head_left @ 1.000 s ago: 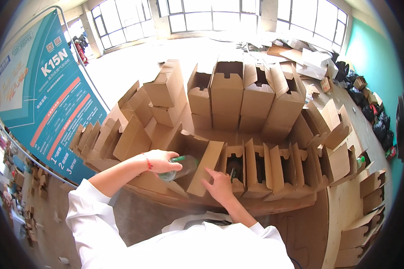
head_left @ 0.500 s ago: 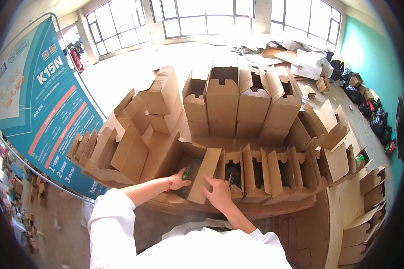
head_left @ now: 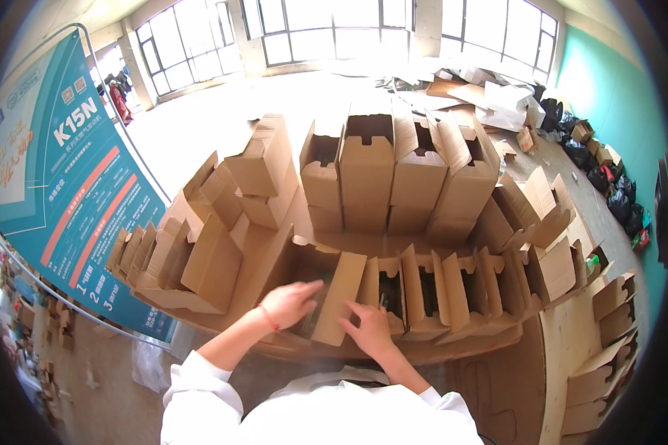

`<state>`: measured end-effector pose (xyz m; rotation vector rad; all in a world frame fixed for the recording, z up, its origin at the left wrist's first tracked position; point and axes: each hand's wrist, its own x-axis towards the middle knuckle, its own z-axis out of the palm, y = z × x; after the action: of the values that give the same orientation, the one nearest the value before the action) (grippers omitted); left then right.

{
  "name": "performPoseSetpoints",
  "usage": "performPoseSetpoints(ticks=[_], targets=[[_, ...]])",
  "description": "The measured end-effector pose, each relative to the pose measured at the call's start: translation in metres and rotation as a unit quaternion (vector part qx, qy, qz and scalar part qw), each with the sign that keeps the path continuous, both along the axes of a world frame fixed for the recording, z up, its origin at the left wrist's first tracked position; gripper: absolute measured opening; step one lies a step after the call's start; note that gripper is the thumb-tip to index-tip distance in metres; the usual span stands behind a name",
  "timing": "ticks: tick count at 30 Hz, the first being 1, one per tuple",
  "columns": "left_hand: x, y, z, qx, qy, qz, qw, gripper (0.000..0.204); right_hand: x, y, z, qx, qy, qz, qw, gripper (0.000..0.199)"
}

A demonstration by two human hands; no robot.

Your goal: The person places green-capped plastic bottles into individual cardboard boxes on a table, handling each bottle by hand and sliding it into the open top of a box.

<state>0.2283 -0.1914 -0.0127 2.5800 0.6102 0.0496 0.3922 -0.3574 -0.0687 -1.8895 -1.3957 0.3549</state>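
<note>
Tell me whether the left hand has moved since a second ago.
Yes. The left hand has shifted right and forward, from short of the open carton to its flap, where it now rests. The green thing it held earlier is out of sight.

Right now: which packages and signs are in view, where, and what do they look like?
Front cartons: open brown cardboard row, at the hands.
Back cartons: taller brown stack behind.
Left cartons: folded brown ones, leaning.
Banner: upright at left, teal with an orange stripe and white panel.
Left hand, right hand: on the front cartons.
</note>
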Motion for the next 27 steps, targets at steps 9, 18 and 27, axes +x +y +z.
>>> performPoseSetpoints(ticks=[9,18,27], targets=[[-0.096,0.003,0.017,0.138,-0.046,-0.006,0.989,0.081,-0.01,0.014,0.034,0.025,-0.183,0.009,0.983,0.045],[-0.05,-0.002,-0.029,0.097,-0.172,0.07,0.978,0.078,-0.056,0.039,0.027,0.081,-0.143,0.137,0.977,0.076],[-0.026,0.062,-0.026,-0.051,-0.079,0.049,0.994,0.063,-0.073,0.054,-0.005,-0.023,-0.22,0.183,0.958,0.072]])
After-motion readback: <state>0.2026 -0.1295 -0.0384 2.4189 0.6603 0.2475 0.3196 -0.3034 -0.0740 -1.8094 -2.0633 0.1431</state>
